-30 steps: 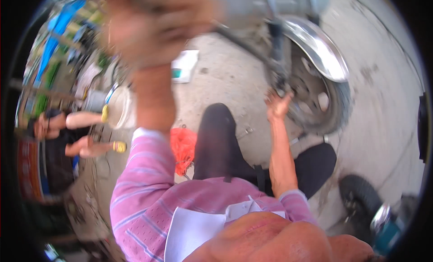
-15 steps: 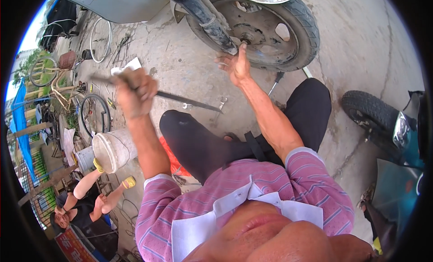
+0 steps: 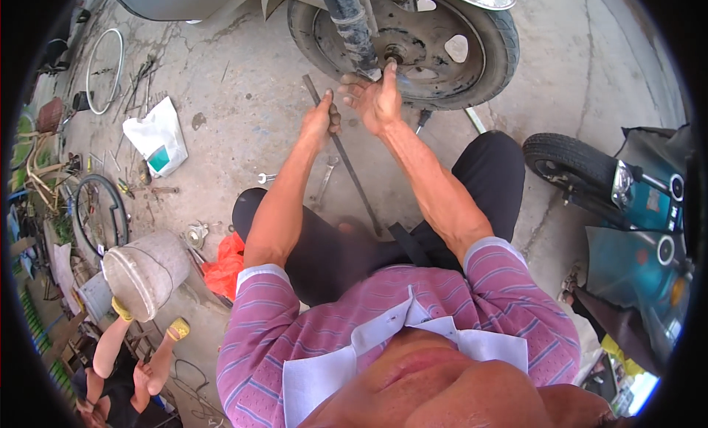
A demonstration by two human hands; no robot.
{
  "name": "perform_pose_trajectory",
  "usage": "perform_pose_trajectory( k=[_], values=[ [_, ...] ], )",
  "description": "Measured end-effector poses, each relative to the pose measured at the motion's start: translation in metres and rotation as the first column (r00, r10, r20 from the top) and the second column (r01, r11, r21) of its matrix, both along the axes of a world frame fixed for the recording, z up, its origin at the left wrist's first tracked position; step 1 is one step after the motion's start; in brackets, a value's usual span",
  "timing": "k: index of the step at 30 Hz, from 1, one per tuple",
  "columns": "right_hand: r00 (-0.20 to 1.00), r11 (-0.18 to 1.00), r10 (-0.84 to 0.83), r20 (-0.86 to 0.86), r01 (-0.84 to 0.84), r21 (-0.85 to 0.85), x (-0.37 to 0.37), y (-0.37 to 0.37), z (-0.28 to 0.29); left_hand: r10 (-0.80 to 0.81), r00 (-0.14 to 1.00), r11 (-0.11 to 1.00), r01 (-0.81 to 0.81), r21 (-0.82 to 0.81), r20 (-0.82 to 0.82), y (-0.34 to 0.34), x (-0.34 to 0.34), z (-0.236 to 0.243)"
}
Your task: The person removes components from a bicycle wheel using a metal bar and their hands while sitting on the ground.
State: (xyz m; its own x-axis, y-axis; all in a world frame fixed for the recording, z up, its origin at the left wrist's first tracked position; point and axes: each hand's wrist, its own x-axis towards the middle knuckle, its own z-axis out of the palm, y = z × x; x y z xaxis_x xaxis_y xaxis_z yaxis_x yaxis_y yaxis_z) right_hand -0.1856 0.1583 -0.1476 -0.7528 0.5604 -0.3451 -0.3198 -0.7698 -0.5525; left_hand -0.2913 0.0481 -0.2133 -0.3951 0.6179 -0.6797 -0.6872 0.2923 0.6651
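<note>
A long, dark metal bar (image 3: pixel 357 177) is gripped in my left hand (image 3: pixel 318 120). The bar slants from beside the wheel down toward my lap. Just right of it my right hand (image 3: pixel 380 103) is raised, palm toward me and fingers apart, at the hub of a dusty wheel (image 3: pixel 504 63). Its thumb reaches up to the axle end; contact there is hard to make out. The lower end of the dirty fork leg (image 3: pixel 348 26) is close to those fingers. I see nothing held in the right hand.
Wrenches (image 3: pixel 327 174) lie on the concrete by my knee. A screwdriver (image 3: pixel 423 120) is under the wheel. To the left are a white bag (image 3: pixel 156 137), red plastic (image 3: pixel 225 266), a bucket (image 3: pixel 173 262) and a seated person (image 3: pixel 110 354). A teal vehicle (image 3: pixel 649 199) stands at right.
My left hand has swung right with the bar, from out on the left to beside my right hand. The bar now points more steeply. My right hand stays by the hub.
</note>
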Motion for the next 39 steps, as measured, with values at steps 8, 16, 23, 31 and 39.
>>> perform_pose_trajectory(
  k=[8,16,23,31,39],
  values=[
    [0.998,1.000,-0.020,0.055,0.019,0.023,-0.001,0.001,0.000,0.079,0.494,0.997,-0.058,0.058,-0.866,0.027,-0.021,0.024],
    [0.997,0.997,0.001,0.071,-0.006,0.073,-0.006,-0.007,-0.001,0.402,0.559,0.848,0.071,0.525,-0.725,0.072,0.007,0.127],
    [0.986,0.986,0.074,0.151,-0.094,0.135,-0.002,-0.013,-0.002,0.192,0.618,0.931,0.131,0.340,-0.763,0.084,-0.006,0.128],
    [0.208,-0.196,0.631,0.747,-0.889,0.413,0.106,-0.010,0.050,0.109,0.618,0.891,0.286,0.352,-0.779,0.066,-0.055,0.083],
    [-0.311,-0.536,0.336,0.889,-0.840,-0.092,0.192,0.092,0.049,0.060,0.897,0.789,0.227,0.571,-0.439,0.076,-0.064,0.075]
  ],
)
